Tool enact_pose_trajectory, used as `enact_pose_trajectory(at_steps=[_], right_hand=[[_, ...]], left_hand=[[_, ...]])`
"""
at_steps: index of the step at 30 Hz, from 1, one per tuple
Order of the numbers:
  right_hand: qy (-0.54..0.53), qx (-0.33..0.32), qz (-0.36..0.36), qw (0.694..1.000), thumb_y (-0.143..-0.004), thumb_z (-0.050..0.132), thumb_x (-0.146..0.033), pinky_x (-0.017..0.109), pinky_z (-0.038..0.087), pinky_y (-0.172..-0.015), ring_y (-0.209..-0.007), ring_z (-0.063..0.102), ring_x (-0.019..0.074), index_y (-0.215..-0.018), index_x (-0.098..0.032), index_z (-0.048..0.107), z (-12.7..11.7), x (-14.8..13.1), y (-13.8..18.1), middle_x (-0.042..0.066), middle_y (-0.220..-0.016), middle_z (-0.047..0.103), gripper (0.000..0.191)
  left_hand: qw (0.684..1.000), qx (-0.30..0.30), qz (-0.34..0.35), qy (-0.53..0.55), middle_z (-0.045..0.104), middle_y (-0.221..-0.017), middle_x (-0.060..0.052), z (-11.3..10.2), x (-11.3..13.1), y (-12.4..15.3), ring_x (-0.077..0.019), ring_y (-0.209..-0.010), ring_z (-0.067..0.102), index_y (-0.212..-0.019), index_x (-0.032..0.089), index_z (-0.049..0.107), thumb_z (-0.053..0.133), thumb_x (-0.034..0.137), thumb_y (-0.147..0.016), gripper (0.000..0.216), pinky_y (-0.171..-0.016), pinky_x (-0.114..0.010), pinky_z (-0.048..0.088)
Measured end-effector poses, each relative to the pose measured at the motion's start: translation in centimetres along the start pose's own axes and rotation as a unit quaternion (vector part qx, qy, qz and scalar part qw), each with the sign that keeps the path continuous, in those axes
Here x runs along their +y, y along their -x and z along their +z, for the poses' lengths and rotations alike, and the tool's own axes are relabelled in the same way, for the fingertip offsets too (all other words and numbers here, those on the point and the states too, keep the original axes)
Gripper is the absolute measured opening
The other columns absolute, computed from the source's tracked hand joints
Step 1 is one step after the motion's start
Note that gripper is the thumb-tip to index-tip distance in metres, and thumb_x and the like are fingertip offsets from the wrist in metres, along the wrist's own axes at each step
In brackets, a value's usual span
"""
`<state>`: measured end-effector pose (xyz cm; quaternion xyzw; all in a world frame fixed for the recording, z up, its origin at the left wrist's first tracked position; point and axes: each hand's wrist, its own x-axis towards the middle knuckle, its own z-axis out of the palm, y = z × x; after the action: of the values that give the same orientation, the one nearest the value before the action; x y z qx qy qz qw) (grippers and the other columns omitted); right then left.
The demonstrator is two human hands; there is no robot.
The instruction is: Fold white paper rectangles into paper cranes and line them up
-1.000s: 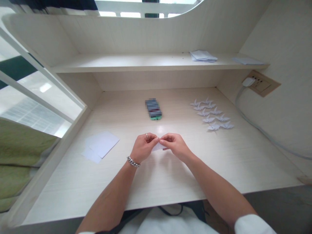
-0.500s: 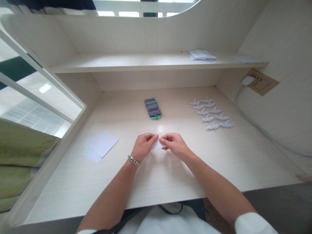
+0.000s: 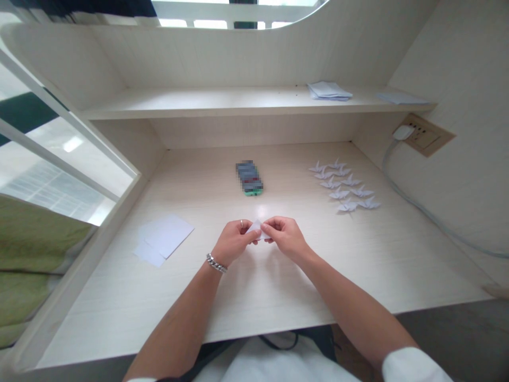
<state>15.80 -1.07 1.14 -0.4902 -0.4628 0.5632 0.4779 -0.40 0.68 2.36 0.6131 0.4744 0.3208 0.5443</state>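
Between my two hands is a small folded piece of white paper, its pointed corner facing the back of the desk. My left hand, with a ring and a chain bracelet, pinches the paper's left side, thumb on top. On the right side my right hand grips it between thumb and fingers. Parts of the paper are hidden by the fingers. To the right, several white paper cranes stand in rows. Flat square sheets of white paper lie overlapping at the left.
Behind my hands lies a phone-like object with a blurred face and green edge. A shelf runs across the back, bearing a stack of folded paper. A cable hangs from the wall socket at the right.
My left thumb has moved down and to the right across the paper. More of the folded paper's pointed top now shows between my hands. My right hand has barely moved.
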Motion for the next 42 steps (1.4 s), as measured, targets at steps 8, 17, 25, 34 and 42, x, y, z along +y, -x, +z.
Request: enact_pose_trajectory(at_steps=[8,17,25,34,42], right_hand=[[0.006,-0.036,0.023,0.999,-0.065,0.074,-0.054,0.026,0.049,-0.052,-0.054,0.057,0.0119,-0.068,-0.015,0.065,0.1,0.1,0.1,0.001,-0.061,0.062,0.040],[0.018,-0.031,0.031,0.999,-0.066,0.074,-0.052,0.024,0.043,-0.049,-0.050,0.057,0.0113,-0.066,-0.015,0.061,-0.1,0.0,-0.1,-0.001,-0.057,0.059,0.039],[-0.008,-0.060,0.069,0.996,-0.066,0.075,-0.049,0.024,0.046,-0.054,-0.052,0.058,0.0104,-0.070,-0.014,0.066,-0.6,-0.2,-0.1,0.002,-0.060,0.066,0.037],[-0.056,-0.073,0.122,0.988,-0.062,0.080,-0.041,0.021,0.047,-0.054,-0.053,0.060,0.0098,-0.067,-0.013,0.068,-2.4,-1.5,-0.1,0.005,-0.064,0.069,0.031],[-0.022,-0.096,0.100,0.990,-0.066,0.075,-0.053,0.023,0.046,-0.056,-0.057,0.059,0.0105,-0.068,-0.014,0.069,-1.4,-1.0,0.0,0.004,-0.065,0.068,0.039]], left_hand=[[0.997,0.068,0.018,0.010,0.067,-0.066,-0.003,0.1,0.1,0.0,-0.0129,-0.057,0.057,-0.073,0.014,0.068,0.070,0.039,-0.072,0.025,-0.052,-0.023,0.042],[0.996,0.084,0.017,-0.002,0.067,-0.066,-0.003,0.4,-0.3,-0.2,-0.0128,-0.057,0.057,-0.072,0.014,0.069,0.068,0.042,-0.074,0.028,-0.053,-0.023,0.042],[0.992,0.126,0.028,-0.014,0.062,-0.059,-0.001,0.0,-0.2,-0.3,-0.0110,-0.053,0.053,-0.067,0.013,0.066,0.069,0.043,-0.073,0.030,-0.051,-0.022,0.038],[0.988,0.153,0.024,0.011,0.062,-0.058,0.000,-0.5,0.0,-0.3,-0.0107,-0.052,0.051,-0.070,0.013,0.067,0.071,0.045,-0.071,0.032,-0.050,-0.022,0.037],[0.991,0.129,0.034,-0.013,0.063,-0.059,-0.001,-0.1,-0.1,-0.2,-0.0113,-0.053,0.052,-0.067,0.014,0.067,0.069,0.043,-0.074,0.030,-0.050,-0.023,0.038]])
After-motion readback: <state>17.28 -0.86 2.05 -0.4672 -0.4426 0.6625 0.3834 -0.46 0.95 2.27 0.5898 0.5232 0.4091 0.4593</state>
